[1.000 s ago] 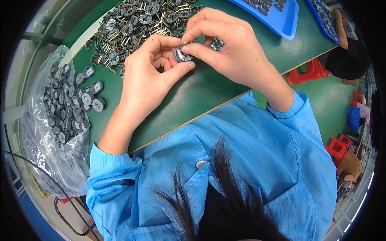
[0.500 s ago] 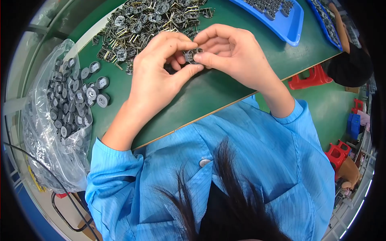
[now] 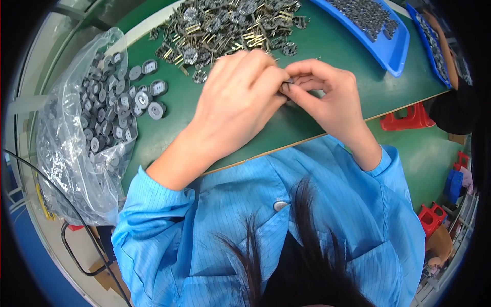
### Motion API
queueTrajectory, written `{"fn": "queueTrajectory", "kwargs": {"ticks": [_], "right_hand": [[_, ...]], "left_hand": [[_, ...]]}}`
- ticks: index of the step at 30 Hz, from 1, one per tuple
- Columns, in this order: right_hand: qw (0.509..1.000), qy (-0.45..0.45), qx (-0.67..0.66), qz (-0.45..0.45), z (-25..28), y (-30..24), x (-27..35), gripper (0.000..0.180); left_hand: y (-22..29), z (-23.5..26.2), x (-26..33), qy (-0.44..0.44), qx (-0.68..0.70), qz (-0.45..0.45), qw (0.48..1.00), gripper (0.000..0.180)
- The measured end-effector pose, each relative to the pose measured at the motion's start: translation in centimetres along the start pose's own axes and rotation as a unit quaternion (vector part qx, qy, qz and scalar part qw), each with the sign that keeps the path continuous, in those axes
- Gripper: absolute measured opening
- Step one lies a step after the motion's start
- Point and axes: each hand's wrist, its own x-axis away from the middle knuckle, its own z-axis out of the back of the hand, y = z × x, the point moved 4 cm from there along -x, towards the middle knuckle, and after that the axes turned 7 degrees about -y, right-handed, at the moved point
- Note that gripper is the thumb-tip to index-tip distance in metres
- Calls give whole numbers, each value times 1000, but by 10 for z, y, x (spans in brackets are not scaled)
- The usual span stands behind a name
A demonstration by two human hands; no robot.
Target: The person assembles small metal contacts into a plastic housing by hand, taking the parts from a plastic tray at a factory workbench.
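Both of my hands meet above the green table, fingertips close together. A small dark part (image 3: 288, 83) shows as a sliver between them; the rest of it is hidden by my fingers. My left hand (image 3: 240, 97), its back turned up, curls its fingers round the part. From the other side, my right hand (image 3: 330, 94) pinches at it with thumb and forefinger. Just beyond my hands lies a heap of dark round pieces with brass-coloured prongs (image 3: 220, 30). Grey round caps (image 3: 110, 102) spill from a clear plastic bag (image 3: 66, 169) on the left.
A blue tray (image 3: 396, 56) at the far right carries rows of small dark parts. Past it is another blue tray (image 3: 437, 59), near another person's arm (image 3: 444, 46). The green table's (image 3: 245, 133) wooden front edge runs close to my body. Red stools (image 3: 406, 118) stand on the floor at right.
My left hand has turned so its back faces up, covering the round dark part that showed between my fingers. The whole view has shifted, with the table contents now further right.
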Motion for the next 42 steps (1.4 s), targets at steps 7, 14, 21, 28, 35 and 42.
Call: {"fn": "queueTrajectory", "kwargs": {"ticks": [7,14,21,28,35,42], "right_hand": [[998,-5,-63,18,8,10,11,16],[972,159,141,96,96,29,3,14],[896,195,333,-218,240,125,-5,30],[845,174,451,-226,227,114,-25,26],[877,248,403,-82,200,81,-21,24],[980,-44,192,38,65,41,-13,19]], "left_hand": [[-108,68,59,-9,-134,240,961,44],[-132,72,72,-67,6,410,910,35],[-120,75,37,108,92,283,948,22],[-67,24,-9,58,526,306,792,27],[-50,-13,-10,-45,641,328,692,32],[-44,-17,-9,-47,631,316,707,33]]}}
